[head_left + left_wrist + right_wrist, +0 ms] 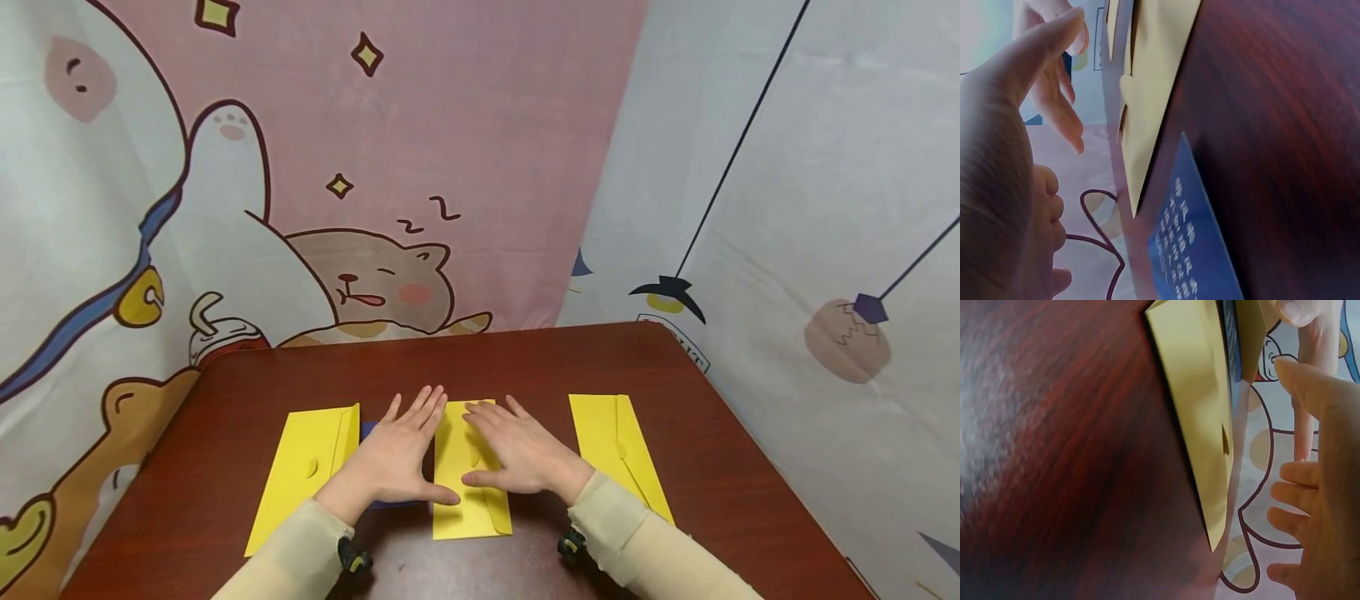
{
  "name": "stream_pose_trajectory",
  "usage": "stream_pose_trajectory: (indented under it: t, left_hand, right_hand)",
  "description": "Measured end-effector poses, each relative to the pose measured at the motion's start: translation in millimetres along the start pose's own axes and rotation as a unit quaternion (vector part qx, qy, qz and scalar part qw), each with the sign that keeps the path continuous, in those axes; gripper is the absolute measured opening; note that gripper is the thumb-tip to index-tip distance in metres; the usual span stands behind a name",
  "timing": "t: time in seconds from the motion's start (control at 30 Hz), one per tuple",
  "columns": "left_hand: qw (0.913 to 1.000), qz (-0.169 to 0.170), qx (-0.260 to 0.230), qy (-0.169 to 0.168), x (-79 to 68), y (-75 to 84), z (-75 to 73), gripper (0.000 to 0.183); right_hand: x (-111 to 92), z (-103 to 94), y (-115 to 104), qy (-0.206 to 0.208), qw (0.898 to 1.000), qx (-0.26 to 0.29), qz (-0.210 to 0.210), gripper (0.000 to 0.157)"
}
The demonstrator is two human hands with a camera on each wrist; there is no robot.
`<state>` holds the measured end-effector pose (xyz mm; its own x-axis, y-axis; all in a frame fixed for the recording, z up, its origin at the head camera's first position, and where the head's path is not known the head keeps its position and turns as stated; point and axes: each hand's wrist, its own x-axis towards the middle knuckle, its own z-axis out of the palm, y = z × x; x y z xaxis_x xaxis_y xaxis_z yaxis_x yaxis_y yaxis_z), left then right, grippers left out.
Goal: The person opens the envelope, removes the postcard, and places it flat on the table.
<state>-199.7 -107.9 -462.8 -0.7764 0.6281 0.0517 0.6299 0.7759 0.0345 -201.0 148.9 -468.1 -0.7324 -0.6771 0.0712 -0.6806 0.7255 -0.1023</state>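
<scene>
My left hand hovers with spread fingers over a blue card printed with white characters and the left edge of the middle yellow envelope. Across from it, my right hand is held over that envelope's right side, fingers extended and thumb apart. Neither hand holds anything. Both wrist views show a gap between the hands and the tabletop. The envelope lies flap side up, its flap along the right side. Most of the blue card is hidden by my left hand in the head view.
One more yellow envelope lies at the left, slightly angled, and another at the right, partly behind my right forearm. All rest on a dark red-brown table. A cartoon-printed cloth hangs behind the table.
</scene>
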Motion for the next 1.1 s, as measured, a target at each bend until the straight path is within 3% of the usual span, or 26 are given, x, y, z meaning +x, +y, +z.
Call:
stream_pose_trajectory:
  t: [0.3,0.63,1.1]
  left_hand:
    - [0.9987,0.016,0.013,-0.047,13.2,4.3,13.6,0.148]
    - [0.9958,0.007,0.019,-0.090,18.9,1.2,21.5,0.147]
    - [0.9912,-0.021,0.018,-0.129,21.4,0.3,28.4,0.149]
  right_hand:
    - [2.4,6.4,4.5,-0.054,0.997,-0.060,-0.008,0.105]
    - [5.2,11.9,7.7,-0.096,0.992,-0.077,-0.008,0.108]
    - [5.0,8.8,6.5,-0.110,0.987,-0.115,-0.008,0.108]
